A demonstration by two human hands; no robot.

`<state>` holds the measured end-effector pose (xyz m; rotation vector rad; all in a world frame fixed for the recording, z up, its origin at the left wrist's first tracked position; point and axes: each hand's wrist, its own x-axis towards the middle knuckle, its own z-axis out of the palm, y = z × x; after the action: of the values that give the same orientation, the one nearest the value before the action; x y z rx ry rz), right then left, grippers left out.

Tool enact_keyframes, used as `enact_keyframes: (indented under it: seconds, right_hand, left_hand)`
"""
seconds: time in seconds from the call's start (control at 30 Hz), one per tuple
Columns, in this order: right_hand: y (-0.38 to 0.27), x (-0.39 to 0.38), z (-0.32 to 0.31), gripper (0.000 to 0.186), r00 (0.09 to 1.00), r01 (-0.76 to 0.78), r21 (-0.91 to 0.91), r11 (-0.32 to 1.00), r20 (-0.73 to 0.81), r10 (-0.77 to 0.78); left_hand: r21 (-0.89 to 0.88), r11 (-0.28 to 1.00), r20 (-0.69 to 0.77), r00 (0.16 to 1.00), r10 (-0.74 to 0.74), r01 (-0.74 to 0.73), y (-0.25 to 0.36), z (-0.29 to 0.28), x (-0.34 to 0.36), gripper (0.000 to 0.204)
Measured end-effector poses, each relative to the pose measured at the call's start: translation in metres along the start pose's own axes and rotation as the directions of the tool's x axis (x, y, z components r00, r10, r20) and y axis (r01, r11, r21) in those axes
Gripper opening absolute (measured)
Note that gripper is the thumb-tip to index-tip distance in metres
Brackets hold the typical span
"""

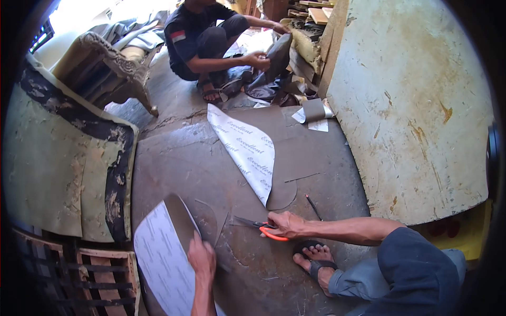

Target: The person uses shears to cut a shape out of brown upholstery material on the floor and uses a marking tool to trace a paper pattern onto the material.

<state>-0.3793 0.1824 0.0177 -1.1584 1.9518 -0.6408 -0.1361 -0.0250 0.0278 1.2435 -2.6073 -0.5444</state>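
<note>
Dark sleeve (416,263) foremost; right fingers (279,220) curl snugly around orange-handled scissors (275,236), left fingers (196,239) pinch a sheet (162,258) (white-backed, brown).

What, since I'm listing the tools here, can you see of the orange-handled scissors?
The scissors have a bright orange handle, partly hidden by the right hand gripping it, and slim blades that look like metal. The blades point toward the person's left, over the grey-brown work surface. How far they are parted, or whether they touch what lies beneath, is unclear.
</note>
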Motion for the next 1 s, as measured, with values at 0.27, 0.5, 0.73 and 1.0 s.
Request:
enact_keyframes:
  seconds: [0.27,0.5,0.73,1.0]
  right_hand:
    - [-0.002,-0.003,-0.038,0.060,0.992,0.050,-0.176,0.983,0.127,-0.027]
    - [-0.015,0.021,-0.061,0.067,0.893,0.172,-0.316,0.933,0.451,-0.012]
    - [-0.080,0.024,-0.080,0.060,0.749,0.563,-0.590,0.579,0.660,-0.055]
    - [-0.102,0.001,-0.027,0.074,0.464,0.643,-0.512,0.569,0.852,0.242]
  left_hand:
    - [-0.030,0.993,0.013,0.994,-0.113,0.113,0.017,0.017,0.055,0.047]
    - [-0.376,0.836,0.236,0.913,-0.332,0.400,0.015,-0.023,-0.103,0.030]
    - [-0.566,-0.500,0.825,0.451,-0.342,0.656,0.064,-0.004,-0.293,0.026]
    - [-0.469,-0.727,0.811,0.571,-0.129,0.502,0.111,0.058,-0.298,0.036]
